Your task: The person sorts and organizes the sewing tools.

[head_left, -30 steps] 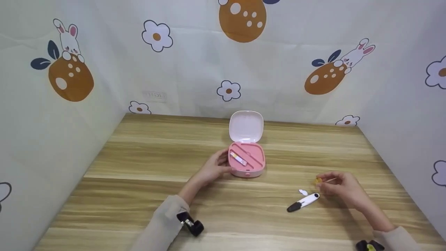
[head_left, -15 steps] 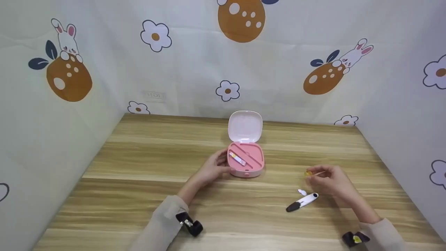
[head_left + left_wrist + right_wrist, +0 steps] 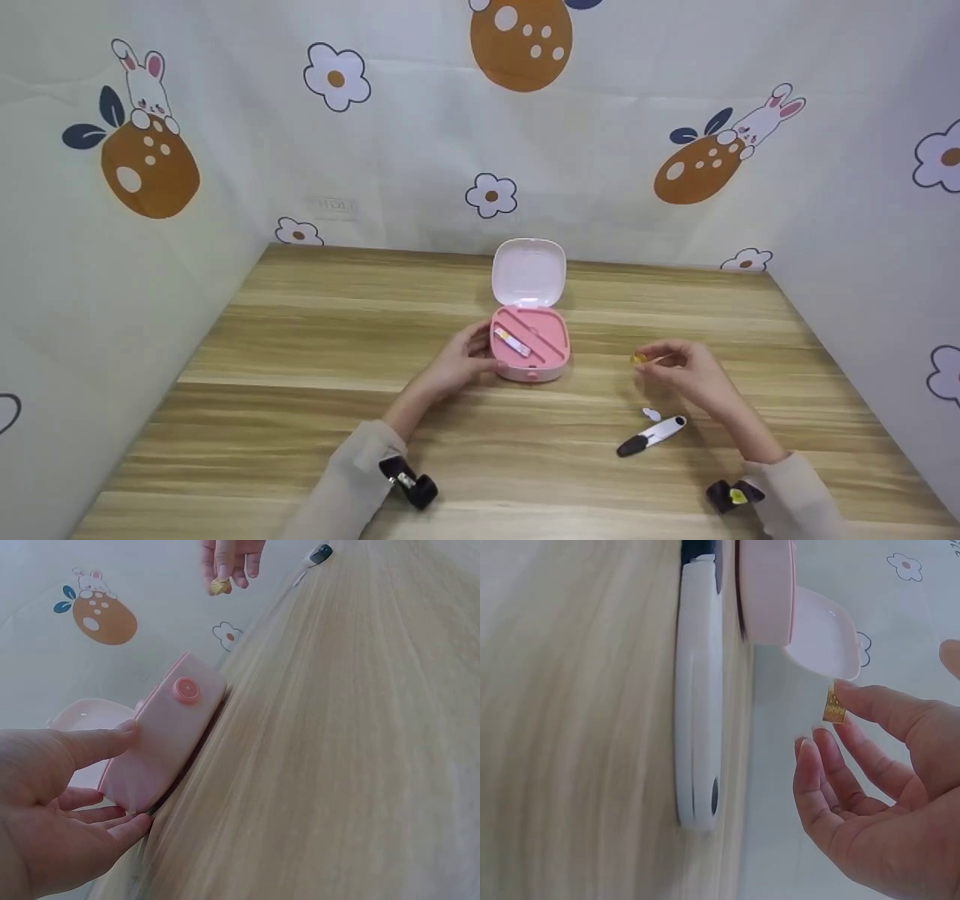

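Observation:
A small pink box (image 3: 534,371) stands with its pale lid (image 3: 529,271) raised. My left hand (image 3: 454,364) holds the box at its left side, thumb on the front wall and fingers round the corner, as the left wrist view shows. Inside the pink tray (image 3: 550,327) a short white strip with a coloured print (image 3: 513,342) lies in a slanted slot. To the right, my right hand (image 3: 690,375) pinches a tiny gold piece (image 3: 834,705) between thumb and index finger, above the table. Its other fingers are loosely bent.
A slim white tool with a black end (image 3: 652,436) lies on the wooden table (image 3: 337,315), in front of the right hand. Beside it is a small white cloud-shaped piece (image 3: 651,414). Patterned cloth walls (image 3: 405,150) enclose the table's back and sides.
My right hand has moved left and away from me, toward the pink box, carrying the gold piece. The left hand and the box stay where they were.

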Motion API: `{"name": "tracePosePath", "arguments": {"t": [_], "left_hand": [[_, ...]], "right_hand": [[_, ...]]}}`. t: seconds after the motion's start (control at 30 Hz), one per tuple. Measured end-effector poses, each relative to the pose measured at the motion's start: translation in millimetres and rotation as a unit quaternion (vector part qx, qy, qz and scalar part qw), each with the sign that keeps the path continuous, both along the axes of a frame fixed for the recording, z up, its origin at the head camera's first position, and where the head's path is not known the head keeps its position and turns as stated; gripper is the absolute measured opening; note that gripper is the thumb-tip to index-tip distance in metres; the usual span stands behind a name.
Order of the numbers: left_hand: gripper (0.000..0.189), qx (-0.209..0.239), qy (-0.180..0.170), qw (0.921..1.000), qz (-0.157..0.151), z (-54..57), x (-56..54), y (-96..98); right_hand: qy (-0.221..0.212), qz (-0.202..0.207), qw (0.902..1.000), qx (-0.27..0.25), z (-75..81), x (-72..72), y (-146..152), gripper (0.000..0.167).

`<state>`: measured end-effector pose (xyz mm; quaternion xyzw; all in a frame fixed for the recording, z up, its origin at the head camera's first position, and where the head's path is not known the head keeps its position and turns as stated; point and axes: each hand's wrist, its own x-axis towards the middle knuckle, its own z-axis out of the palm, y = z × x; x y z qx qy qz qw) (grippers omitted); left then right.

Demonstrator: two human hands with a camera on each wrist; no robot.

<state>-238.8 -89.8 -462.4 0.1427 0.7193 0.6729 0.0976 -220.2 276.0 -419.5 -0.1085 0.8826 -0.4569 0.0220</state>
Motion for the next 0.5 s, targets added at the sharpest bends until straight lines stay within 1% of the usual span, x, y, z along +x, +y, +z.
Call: {"name": "tracePosePath", "arguments": {"t": [0.27, 0.5], "left_hand": [[0.079, -0.001, -0.004, 1.0000, 0.003, -0.6, -0.4, 0.2], [0.079, 0.006, -0.006, 1.0000, 0.004, 0.4, 1.1, 0.6]], "right_hand": [[-0.005, 0.019, 0.9996, -0.020, 4.4, -5.3, -14.0, 0.033], [0.004, 0.033, 0.9992, -0.024, 4.5, -10.7, -26.2, 0.032]]}}
